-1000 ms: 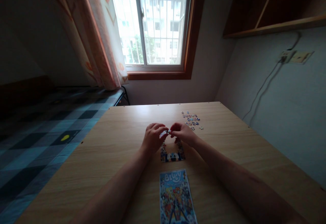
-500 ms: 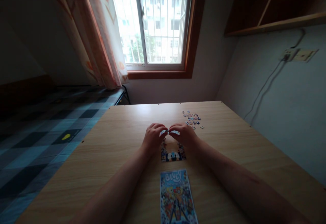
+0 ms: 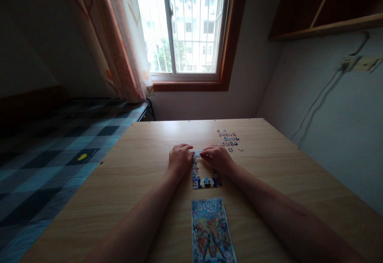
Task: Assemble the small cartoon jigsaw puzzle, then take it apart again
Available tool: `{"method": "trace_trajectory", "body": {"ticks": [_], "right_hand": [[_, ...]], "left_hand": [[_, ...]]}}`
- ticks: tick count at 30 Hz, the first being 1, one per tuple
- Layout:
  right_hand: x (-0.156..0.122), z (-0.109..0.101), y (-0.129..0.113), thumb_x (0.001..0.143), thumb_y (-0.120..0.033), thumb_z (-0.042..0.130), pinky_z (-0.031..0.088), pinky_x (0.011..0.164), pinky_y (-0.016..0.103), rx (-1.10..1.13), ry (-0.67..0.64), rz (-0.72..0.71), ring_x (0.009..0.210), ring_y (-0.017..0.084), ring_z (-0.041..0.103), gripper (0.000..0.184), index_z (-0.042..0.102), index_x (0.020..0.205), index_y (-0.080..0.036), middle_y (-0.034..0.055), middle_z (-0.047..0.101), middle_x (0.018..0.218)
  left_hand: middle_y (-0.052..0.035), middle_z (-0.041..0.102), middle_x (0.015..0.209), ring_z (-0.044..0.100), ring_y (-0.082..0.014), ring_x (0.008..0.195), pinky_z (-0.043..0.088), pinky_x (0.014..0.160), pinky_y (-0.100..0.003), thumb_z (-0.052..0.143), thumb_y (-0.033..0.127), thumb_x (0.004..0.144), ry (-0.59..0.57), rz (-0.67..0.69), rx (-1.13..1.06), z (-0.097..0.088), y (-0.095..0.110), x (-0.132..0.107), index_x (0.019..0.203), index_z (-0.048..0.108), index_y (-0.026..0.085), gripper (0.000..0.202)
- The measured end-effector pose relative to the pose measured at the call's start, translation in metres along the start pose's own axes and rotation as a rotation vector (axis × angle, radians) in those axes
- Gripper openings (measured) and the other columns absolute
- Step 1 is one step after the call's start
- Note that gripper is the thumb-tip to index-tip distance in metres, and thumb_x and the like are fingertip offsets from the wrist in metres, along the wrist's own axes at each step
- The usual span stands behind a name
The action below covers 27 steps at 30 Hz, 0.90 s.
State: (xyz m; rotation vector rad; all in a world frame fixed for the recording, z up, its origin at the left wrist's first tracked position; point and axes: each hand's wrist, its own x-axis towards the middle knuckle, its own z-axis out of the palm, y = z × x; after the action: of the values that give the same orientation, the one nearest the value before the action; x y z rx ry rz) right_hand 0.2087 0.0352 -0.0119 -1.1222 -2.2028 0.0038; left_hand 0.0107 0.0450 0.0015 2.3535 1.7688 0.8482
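In the head camera's view, which is the only one, I see two bare hands working close together over a small partly joined puzzle point(image 3: 206, 182) on the wooden table point(image 3: 134, 167). The left hand point(image 3: 181, 159) is at the upper left edge of the puzzle; its fingers are loosely bent, with a little gap between the index finger and the thumb, and I see nothing held there. The right hand point(image 3: 218, 158) covers the upper right part, with fingertips bunched over the top strip. Whether they pinch a piece or only press, I cannot tell.

The puzzle lies beneath and between the fingers and comes out toward the person, with bare wood inside its border. Beyond the right fingers, to their right, lie loose pieces point(image 3: 229, 138). Nearer to the person than all fingers is a printed picture sheet point(image 3: 211, 229), apart from the puzzle.

In my judgement, the hollow border is weak: if the right fingertips push sideways, the narrow strips could bend or separate. The right wrist, so near the right side, could also drag it when the hand lifts.
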Motion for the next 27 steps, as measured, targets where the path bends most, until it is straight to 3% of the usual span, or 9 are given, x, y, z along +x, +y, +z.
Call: {"method": "trace_trajectory", "body": {"ticks": [7, 19, 23, 27], "right_hand": [[-0.0006, 0.0012, -0.007, 0.087, -0.018, 0.068, 0.045, 0.084, 0.03, -0.078, -0.044, -0.043, 0.087, 0.017, 0.067, 0.016, 0.079, 0.092, -0.029, -0.0016, 0.077, 0.096], [-0.001, 0.0, -0.0079, 0.089, -0.02, 0.066, 0.046, 0.088, 0.032, -0.07, -0.065, -0.075, 0.09, 0.018, 0.063, 0.015, 0.079, 0.087, -0.028, 0.0, 0.075, 0.098], [-0.001, -0.0018, -0.009, 0.086, -0.022, 0.068, 0.046, 0.093, 0.037, -0.055, -0.064, -0.022, 0.099, 0.021, 0.063, 0.012, 0.079, 0.086, -0.029, 0.0018, 0.073, 0.107], [-0.0037, -0.0001, -0.0078, 0.09, -0.027, 0.064, 0.043, 0.103, 0.045, -0.019, -0.06, 0.001, 0.12, 0.027, 0.057, 0.014, 0.078, 0.09, -0.026, 0.0045, 0.07, 0.118]], "left_hand": [[-0.0038, 0.071, 0.116, 0.06, -0.0263, 0.11, 0.045, 0.101, -0.039, 0.064, 0.031, 0.087, -0.08, -0.012, 0.082, -0.0076, 0.0085, -0.003, 0.104, 0.076, 0.025, 0.022], [-0.0045, 0.072, 0.113, 0.06, -0.0272, 0.108, 0.045, 0.101, -0.04, 0.065, 0.031, 0.085, -0.05, 0.007, 0.055, -0.0023, 0.0039, -0.0027, 0.101, 0.077, 0.025, 0.02], [-0.0056, 0.072, 0.111, 0.061, -0.0273, 0.105, 0.046, 0.099, -0.041, 0.065, 0.03, 0.085, -0.032, 0.021, 0.052, -0.0018, 0.0037, -0.0027, 0.098, 0.077, 0.024, 0.018], [-0.0058, 0.072, 0.111, 0.061, -0.0272, 0.105, 0.046, 0.099, -0.041, 0.066, 0.03, 0.085, -0.038, 0.015, 0.051, -0.0021, 0.004, -0.0029, 0.098, 0.077, 0.024, 0.018]]}}
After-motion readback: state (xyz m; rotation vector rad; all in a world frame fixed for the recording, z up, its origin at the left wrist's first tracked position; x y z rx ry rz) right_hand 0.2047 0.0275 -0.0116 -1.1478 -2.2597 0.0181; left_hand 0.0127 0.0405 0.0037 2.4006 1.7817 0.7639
